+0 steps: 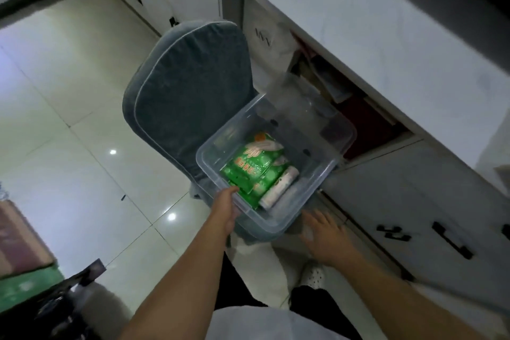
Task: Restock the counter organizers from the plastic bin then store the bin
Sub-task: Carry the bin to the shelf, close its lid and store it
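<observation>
Left hand [227, 208]: gripping the near-left rim of the clear rectangular plastic bin [328, 174].
Right hand [324, 234]: spreading open beside the near-right corner, apparently not touching.
Bin: sitting on the grey cushioned chair seat [187, 91].
Contents: green packets [252, 167] and white roll [278, 188] remaining.
Progress: restocking seemingly unfinished; storing pending.

The clear plastic bin [276, 163] has no lid and sits on a gray chair cushion [190, 85]. Inside lie green packets [252, 167] and a white roll [278, 186], leaning against the near side.
</observation>
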A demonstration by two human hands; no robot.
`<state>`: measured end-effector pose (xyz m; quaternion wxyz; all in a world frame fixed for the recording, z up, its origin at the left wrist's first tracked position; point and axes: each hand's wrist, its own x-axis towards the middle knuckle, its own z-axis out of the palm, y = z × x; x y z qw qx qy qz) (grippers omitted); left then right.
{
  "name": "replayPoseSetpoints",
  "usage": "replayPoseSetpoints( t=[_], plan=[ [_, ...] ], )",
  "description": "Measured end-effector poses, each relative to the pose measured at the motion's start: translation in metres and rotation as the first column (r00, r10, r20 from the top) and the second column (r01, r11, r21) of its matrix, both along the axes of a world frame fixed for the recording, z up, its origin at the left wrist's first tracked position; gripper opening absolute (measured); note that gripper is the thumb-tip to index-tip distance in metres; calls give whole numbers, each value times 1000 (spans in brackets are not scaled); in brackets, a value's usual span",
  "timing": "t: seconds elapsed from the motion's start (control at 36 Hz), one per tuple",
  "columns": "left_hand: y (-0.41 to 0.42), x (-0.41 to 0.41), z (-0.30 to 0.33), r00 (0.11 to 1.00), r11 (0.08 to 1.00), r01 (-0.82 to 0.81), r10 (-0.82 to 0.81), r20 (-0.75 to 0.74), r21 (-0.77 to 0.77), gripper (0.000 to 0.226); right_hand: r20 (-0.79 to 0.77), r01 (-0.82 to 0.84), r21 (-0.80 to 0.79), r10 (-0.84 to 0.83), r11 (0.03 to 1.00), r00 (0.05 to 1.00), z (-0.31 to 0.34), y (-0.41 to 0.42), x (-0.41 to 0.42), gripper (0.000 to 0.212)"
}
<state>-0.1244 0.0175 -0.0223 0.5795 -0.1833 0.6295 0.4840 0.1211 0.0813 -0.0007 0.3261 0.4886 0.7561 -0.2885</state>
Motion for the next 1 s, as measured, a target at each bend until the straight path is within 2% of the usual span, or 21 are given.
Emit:
replayPoseSetpoints(
  t=[0.08,0.17,0.25,0.39,0.44,0.58,0.69,0.81,0.89,1.0],
  plan=[
    [13,-15,-4,996,996,-78,79,32,-52,34,14,-5,16,4,1000,1000,3,-18,-8,71],
    [16,-21,-2,988,992,-98,106,116,-79,22,-4,22,33,-21,999,1000,9,-27,-14,70],
    [13,-26,-4,978,992,-110,119,172,-64,39,-20,49,43,-48,998,999,11,-30,-19,69],
    [-3,-49,-11,974,997,-65,71,213,-38,39,-26,37,23,-36,999,999,3,-7,-30,74],
    [-15,-59,-11,974,998,-51,55,218,-25,46,-25,12,42,-11,999,1000,-1,10,-38,75],
    [-40,-65,-4,973,995,-82,90,211,-49,53,-43,-126,134,133,983,990,-13,62,-58,76],
    [-60,-57,-5,971,984,-149,164,176,-95,42,-85,-252,210,275,945,958,-30,101,-76,75],
    [-84,-47,-12,952,960,-248,266,149,-127,29,-65,-361,243,386,901,920,-46,137,-89,79],
    [-106,-44,-18,931,937,-324,341,129,-132,25,-17,-340,243,354,909,935,-58,160,-95,83],
    [-136,-46,-26,907,900,-395,414,80,-187,34,76,-219,211,207,953,975,-72,179,-97,89]
  ],
)
